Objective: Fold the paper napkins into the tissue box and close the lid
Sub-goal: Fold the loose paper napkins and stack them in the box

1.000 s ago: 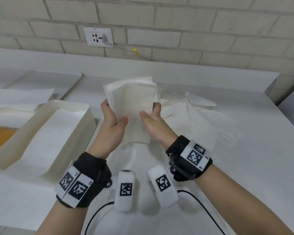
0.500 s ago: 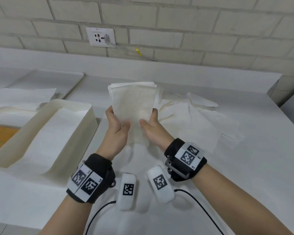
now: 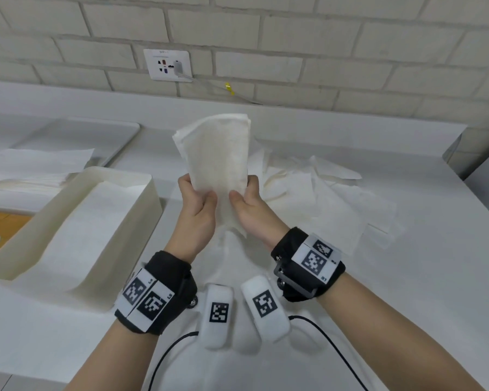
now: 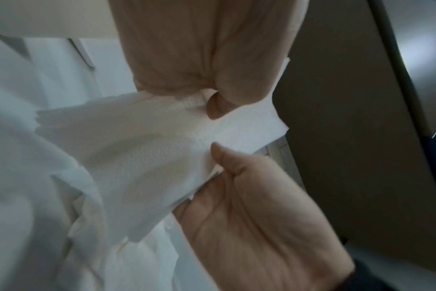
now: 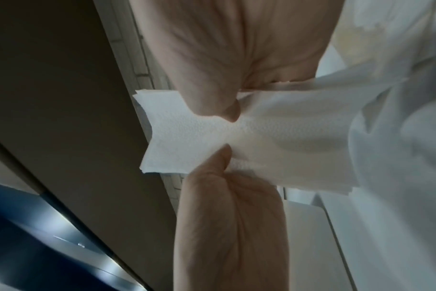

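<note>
Napkin stack [image 3: 220,156]: upright above bench [image 3: 407,277], gripped by left hand [image 3: 195,213] and right hand [image 3: 251,213], fingers closed around it; tissue box [image 3: 141,198] lidless at left

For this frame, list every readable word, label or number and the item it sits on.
"L4" and "L5": beside the square black-and-white code tags on the black left wrist band.
"R1": at the edge of the code tags on the black right wrist band.
White wall socket plate: small print along its top, too blurred to read.
Two white oblong code-tagged pods on the table: patterns only, no text.
Nothing else is legible.
</note>
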Motion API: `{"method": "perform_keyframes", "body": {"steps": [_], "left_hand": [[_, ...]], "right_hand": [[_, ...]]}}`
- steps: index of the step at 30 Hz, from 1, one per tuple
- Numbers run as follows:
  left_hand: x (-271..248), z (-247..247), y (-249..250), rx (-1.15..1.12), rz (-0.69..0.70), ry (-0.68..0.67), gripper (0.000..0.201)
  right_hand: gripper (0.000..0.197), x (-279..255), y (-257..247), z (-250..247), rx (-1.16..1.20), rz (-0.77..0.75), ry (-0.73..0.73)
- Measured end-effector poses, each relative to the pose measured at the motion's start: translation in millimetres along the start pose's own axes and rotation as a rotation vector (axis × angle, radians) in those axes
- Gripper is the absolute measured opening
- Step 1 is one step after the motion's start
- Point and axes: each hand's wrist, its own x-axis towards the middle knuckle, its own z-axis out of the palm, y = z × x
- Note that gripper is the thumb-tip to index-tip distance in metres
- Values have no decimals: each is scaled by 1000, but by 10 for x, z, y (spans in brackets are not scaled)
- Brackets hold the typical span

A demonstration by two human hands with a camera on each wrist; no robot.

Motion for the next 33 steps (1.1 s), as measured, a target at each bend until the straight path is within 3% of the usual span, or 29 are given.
{"method": "perform_keyframes", "body": {"steps": [4,11,16,19,22,27,30,33], "left_hand": [[-33,-67,-96,-12,-9,-17,33],[-40,-60,-133,-36,-53,26,27],[48,-320,163,-155,88,110,41],[60,-438,220,13,125,117,42],[56,-417,48,241,-1,39,29],[9,-302,-349,140,-230,-13,40],[7,-266,-462,79,-319,1,35],[35,-252,-454,74,-279,22,37]], "right_hand": [[39,-6,131,-27,24,-12,58],[36,73,209,-27,-53,-82,127],[21,126,-23,-301,-442,-215,31],[19,200,-183,-469,-669,-222,-31],[23,252,-367,-540,-916,-223,-25],[30,163,-293,-349,-1364,-197,-154],[27,108,-121,-234,-1392,-122,-240],[25,116,-192,-266,-1383,-165,-152]]}}
